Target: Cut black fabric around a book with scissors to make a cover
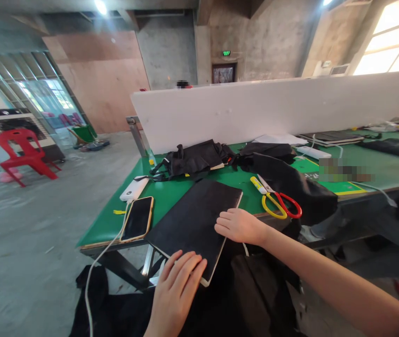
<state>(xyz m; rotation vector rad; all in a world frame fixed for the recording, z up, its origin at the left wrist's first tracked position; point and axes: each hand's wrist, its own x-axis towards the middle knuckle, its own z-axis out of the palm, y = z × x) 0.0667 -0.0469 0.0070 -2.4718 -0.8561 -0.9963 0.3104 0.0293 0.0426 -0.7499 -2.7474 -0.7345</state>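
Note:
A flat black board with a pale edge (pixel 192 220) lies on the green table (pixel 104 224), its near end sticking out past the table's front edge. My left hand (pixel 178 285) rests flat on the board's near corner, fingers stretched out. My right hand (pixel 237 225) lies on the board's right edge, fingers extended and together, pressing on it. Neither hand grips anything.
A phone (pixel 138 218) on a white cable and a white power bank (pixel 134 188) lie left of the board. Yellow-and-red scissors (pixel 274 199) lie to its right. Black fabric pieces (pixel 199 159) are piled behind, before a white divider (pixel 255 110). Black cloth (pixel 255 295) covers my lap. A red chair (pixel 24 154) stands far left.

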